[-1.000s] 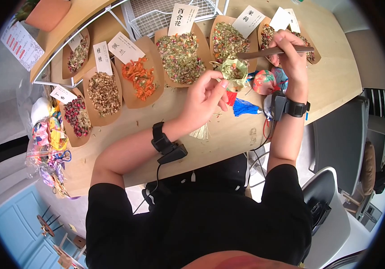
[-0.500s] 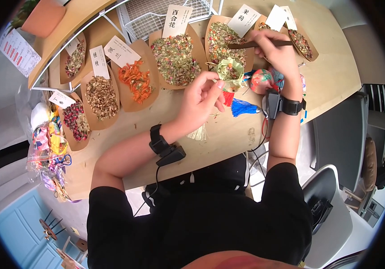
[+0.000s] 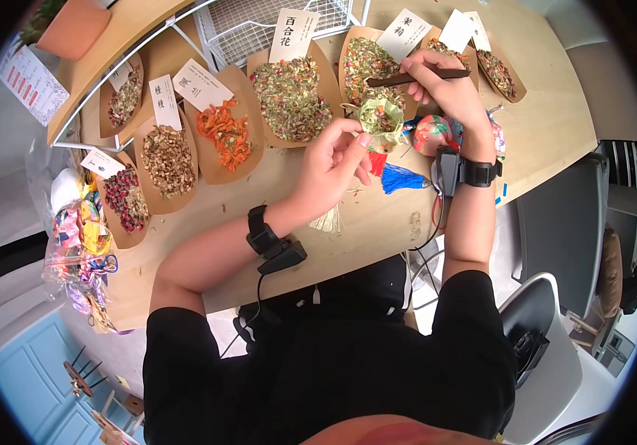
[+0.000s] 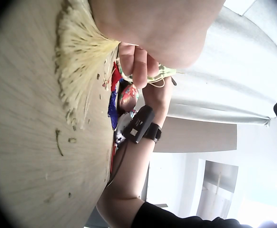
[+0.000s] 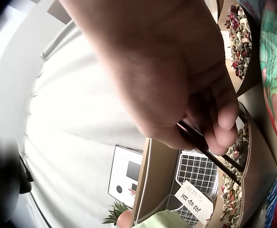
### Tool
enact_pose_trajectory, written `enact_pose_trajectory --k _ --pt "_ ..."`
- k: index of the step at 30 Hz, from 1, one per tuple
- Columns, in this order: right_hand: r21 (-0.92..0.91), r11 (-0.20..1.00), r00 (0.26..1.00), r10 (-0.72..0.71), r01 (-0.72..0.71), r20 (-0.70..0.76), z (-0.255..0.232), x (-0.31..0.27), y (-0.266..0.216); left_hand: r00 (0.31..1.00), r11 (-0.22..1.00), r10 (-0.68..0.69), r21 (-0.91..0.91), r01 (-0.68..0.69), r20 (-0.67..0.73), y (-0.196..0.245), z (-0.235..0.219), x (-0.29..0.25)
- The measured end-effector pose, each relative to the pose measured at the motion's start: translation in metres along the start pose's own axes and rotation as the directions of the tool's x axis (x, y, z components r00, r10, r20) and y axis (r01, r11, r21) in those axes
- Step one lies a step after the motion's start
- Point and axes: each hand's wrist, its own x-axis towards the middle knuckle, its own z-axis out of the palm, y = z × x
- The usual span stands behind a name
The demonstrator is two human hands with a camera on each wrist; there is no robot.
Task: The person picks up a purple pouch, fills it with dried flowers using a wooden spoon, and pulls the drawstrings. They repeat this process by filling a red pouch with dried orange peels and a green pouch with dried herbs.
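My left hand (image 3: 335, 161) pinches the rim of a small pale green fabric pouch (image 3: 387, 138), its mouth up and some dried herbs inside. A cream tassel (image 4: 79, 52) hangs below this hand, against the tabletop in the left wrist view. In my right hand (image 3: 448, 90) are dark wooden tongs (image 3: 384, 81), held between thumb and fingers. Their two tips (image 5: 234, 176) overlap the mixed dried herbs in the right wrist view. Those herbs (image 3: 367, 59) fill a brown paper tray just behind the pouch.
More paper trays hold orange petals (image 3: 223, 133), brown chips (image 3: 166, 157) and rosebuds (image 3: 123, 194), with name cards (image 3: 294, 33). A patterned sachet (image 3: 433, 133) and a blue tassel (image 3: 401, 178) lie by my right wrist. Bagged sachets (image 3: 85, 222) sit at the left edge; a white wire basket (image 3: 274, 37) stands behind.
My right hand has moved left and the tongs have swung from over the pouch to the herb tray behind it. My left hand keeps its hold on the pouch.
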Motion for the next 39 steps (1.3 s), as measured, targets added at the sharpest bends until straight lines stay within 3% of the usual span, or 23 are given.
enact_pose_trajectory --k 5,12,16,19,25,28,29,32,33,39 --pt "0.052 0.999 1.000 -0.009 0.008 0.013 -0.001 -0.001 -0.003 1.000 1.000 -0.007 0.002 0.007 -0.004 -0.001 0.000 0.001" --pt "0.238 0.962 0.991 -0.123 0.131 -0.051 -0.024 -0.008 -0.005 1.000 1.000 0.008 -0.011 -0.008 -0.006 -0.001 -0.001 0.000" --pt "0.363 0.917 0.980 -0.195 0.169 0.038 -0.030 -0.014 -0.003 1.000 1.000 -0.001 -0.002 0.001 -0.010 -0.001 0.000 0.000" --pt "0.259 0.959 0.969 -0.165 0.113 0.186 -0.028 -0.018 -0.007 1.000 1.000 -0.001 0.008 0.001 -0.008 0.000 0.000 -0.001" --pt "0.255 0.948 0.968 -0.227 0.193 0.111 -0.018 -0.021 -0.016 1.000 1.000 0.005 -0.020 -0.005 -0.008 0.000 0.000 -0.001" --pt "0.039 0.993 0.990 -0.112 0.109 0.087 -0.003 -0.031 -0.032 0.998 0.998 0.055 0.029 -0.055 0.006 0.000 0.001 -0.002" --pt "0.044 0.997 0.992 -0.062 0.057 0.113 0.002 -0.032 -0.034 0.998 0.998 0.058 0.034 -0.058 0.007 0.000 0.001 -0.002" --pt "-0.024 0.993 0.977 -0.112 0.118 0.179 0.008 -0.031 -0.032 0.998 0.998 0.057 0.034 -0.058 0.013 0.000 0.000 -0.002" --pt "-0.052 0.990 0.978 -0.124 0.135 0.167 0.007 -0.032 -0.032 0.998 0.998 0.056 0.023 -0.056 0.012 0.000 0.001 -0.002" --pt "0.166 0.946 0.945 -0.238 0.277 -0.223 -0.023 -0.037 -0.025 0.998 0.998 0.056 0.004 -0.056 0.001 -0.001 0.001 -0.002"
